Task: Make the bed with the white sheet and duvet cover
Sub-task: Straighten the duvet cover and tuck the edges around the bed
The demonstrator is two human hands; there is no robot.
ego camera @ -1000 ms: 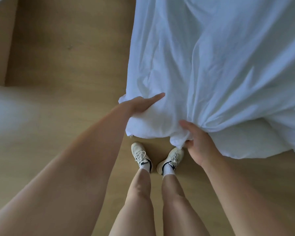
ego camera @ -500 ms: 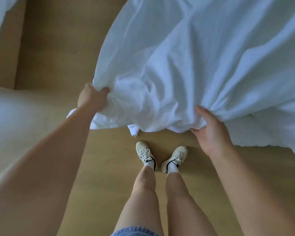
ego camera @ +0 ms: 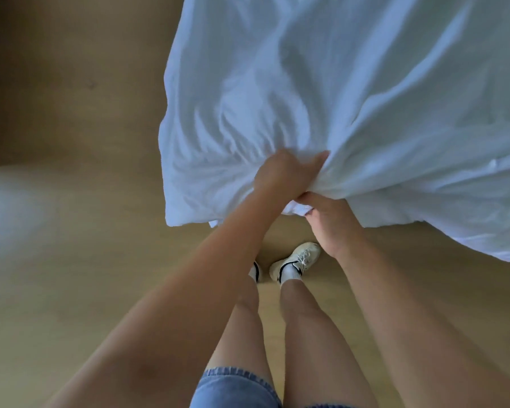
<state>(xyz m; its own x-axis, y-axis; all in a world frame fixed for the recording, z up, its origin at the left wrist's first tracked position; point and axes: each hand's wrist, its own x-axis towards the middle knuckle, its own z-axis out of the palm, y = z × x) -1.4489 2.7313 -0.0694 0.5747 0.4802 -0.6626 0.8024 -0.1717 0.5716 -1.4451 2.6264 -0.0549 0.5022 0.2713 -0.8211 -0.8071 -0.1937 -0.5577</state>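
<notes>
The left hand [ego camera: 286,173] and right hand [ego camera: 331,223], close together, both clutch the bunched white cover [ego camera: 336,83] over the wood floor [ego camera: 71,260], the left forearm [ego camera: 218,260] hiding most of one shoe [ego camera: 256,272].

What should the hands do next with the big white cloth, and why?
Probably slide the left hand sideways along the edge: it and the right hand grip the white cloth close together, so it hangs bunched.
</notes>
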